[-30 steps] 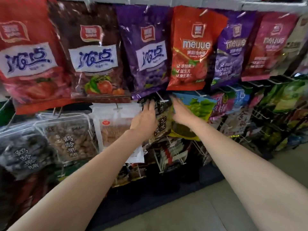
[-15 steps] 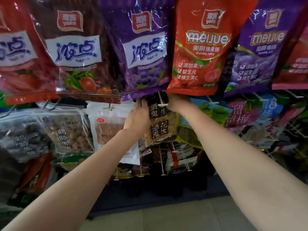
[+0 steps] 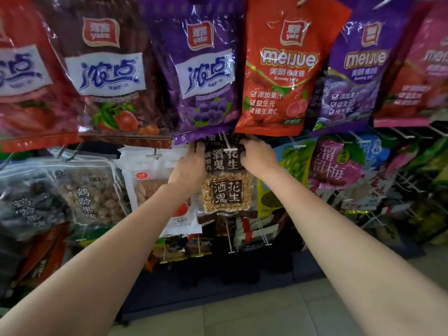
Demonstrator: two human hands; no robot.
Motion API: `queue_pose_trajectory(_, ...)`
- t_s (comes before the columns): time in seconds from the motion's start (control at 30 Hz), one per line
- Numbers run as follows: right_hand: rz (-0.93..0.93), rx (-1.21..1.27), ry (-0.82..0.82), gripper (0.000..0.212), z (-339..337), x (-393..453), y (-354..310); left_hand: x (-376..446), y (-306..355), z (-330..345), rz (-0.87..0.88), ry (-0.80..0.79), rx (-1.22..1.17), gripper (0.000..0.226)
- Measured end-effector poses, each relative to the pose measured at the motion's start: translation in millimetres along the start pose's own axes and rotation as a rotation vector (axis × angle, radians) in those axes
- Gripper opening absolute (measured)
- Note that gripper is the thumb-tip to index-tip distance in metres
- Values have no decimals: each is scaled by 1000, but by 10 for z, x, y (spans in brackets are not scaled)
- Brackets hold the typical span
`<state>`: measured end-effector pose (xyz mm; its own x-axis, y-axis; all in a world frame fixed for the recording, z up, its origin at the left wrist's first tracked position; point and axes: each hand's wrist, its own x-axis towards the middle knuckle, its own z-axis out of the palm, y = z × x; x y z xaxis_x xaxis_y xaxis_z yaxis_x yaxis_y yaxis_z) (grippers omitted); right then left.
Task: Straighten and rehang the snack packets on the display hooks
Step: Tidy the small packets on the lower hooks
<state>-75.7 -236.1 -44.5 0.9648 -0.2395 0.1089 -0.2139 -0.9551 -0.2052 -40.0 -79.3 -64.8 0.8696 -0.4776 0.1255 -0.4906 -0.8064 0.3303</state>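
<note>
A dark brown peanut packet (image 3: 226,190) with a clear window hangs on a white display hook (image 3: 229,147) in the second row, just under the top row of large bags. My left hand (image 3: 189,168) grips the packet's upper left edge. My right hand (image 3: 257,157) grips its upper right edge. Both sets of fingertips are tucked under the purple grape bag (image 3: 206,76) and the red gummy bag (image 3: 283,69), so they are partly hidden.
Large candy bags fill the top row. A white cracker packet (image 3: 155,185) hangs left of the peanuts, a green-and-yellow packet (image 3: 291,166) and a plum packet (image 3: 337,163) to the right. More hooks with small packets (image 3: 184,248) hang below. A tiled floor (image 3: 242,316) lies underneath.
The view has closed in on the rack. Both hands rose from the packet's middle to its top corners beside the hook.
</note>
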Motion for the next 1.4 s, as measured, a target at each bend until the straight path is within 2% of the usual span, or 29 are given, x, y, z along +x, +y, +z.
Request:
queue_pose_trajectory(0.17, 4, -71, -94, 26, -75, 127, -89, 37, -22, 50, -16, -11, 64, 64)
queue_pose_trajectory(0.27, -46, -97, -103, 22, -111, 150, -160, 46, -32, 109, -13, 35, 66, 61)
queue_pose_trajectory(0.4, -84, -94, -55, 25, -66, 216, -175, 71, -24, 182, -7, 132, 86, 53)
queue_pose_trajectory(0.57, -65, -61, -75, 36, 135, 450, -101, 190, -38, 246, 13, 213, 189, 56)
queue_pose_trajectory(0.63, -69, -32, -49, 40, 197, 518, -90, 205, -42, 254, 16, 208, 197, 57)
queue_pose_trajectory(0.77, -71, 23, 22, 32, 268, 583, -73, 195, -37, 263, 11, 231, 195, 54)
queue_pose_trajectory(1.07, -24, 127, 57, 26, 258, 418, -103, 164, -30, 231, -8, 184, 224, 59)
queue_pose_trajectory(1.2, -30, 177, 71, 22, 196, 259, -83, 87, -58, 198, 0, 171, 127, 57)
queue_pose_trajectory(1.4, -9, 132, 87, 34, 97, 41, -86, 90, -93, 170, -3, 136, 77, 54)
